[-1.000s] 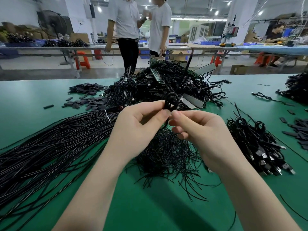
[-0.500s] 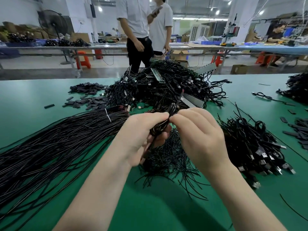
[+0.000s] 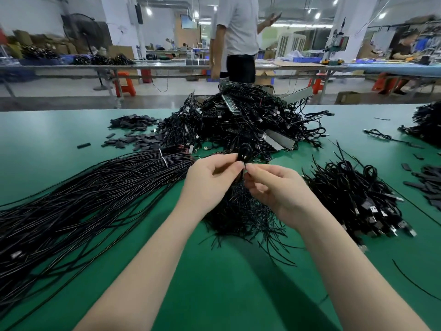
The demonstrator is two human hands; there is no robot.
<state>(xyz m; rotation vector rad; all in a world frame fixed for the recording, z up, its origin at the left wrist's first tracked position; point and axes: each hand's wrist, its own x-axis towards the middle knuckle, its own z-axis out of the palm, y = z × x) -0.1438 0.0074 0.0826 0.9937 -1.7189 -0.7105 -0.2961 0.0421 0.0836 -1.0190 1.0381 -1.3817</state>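
My left hand [image 3: 210, 180] pinches a small coiled black cable [image 3: 244, 152] between thumb and forefinger, its loop standing up above the fingertips. My right hand [image 3: 274, 187] meets it from the right, thumb and forefinger pinching the same coil just below the loop, where a thin tie may lie but is too small to tell. Both hands hover over a heap of short black wire ties [image 3: 243, 216] on the green table [image 3: 214, 283].
A long bundle of straight black cables [image 3: 83, 206] fans out on the left. A big tangled cable heap [image 3: 245, 123] lies behind, a pile of bundled USB cables [image 3: 358, 201] on the right, small black sleeves [image 3: 133, 134] at back left. A person [image 3: 238, 39] stands beyond the table.
The coil, held low and folded between the hands half a second ago, now stands up above the fingertips again. The person behind has shifted to the right.
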